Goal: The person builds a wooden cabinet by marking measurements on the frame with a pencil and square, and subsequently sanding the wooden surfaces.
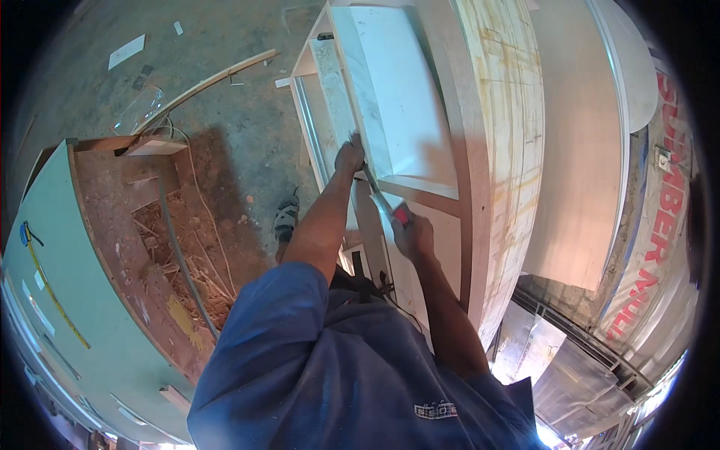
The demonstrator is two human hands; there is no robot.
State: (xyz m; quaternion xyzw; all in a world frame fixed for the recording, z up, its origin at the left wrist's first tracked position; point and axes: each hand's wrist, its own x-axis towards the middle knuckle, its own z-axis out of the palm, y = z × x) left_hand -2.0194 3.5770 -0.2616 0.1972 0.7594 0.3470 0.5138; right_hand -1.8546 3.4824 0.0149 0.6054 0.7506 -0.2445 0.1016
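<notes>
My right hand [414, 234] is closed around the red handle of a tool with a long grey blade [381, 199]; its exact kind is hard to tell. The blade slants up and left along the front frame of a white-lined wooden cabinet [471, 187]. At the blade's far end my left hand [349, 156] is closed at the edge of the cabinet's upright divider. Whether its fingers grip the divider, the blade tip or both is hidden. Above the hands lies the cabinet's white compartment [401, 82].
At left stands a green-topped wooden unit [52, 247] with a tape measure [56, 300] on it and wood shavings [199, 255] in its open side. A cable [196, 176] and a wooden strip [217, 79] lie on the floor. Panels [574, 142] stand at right.
</notes>
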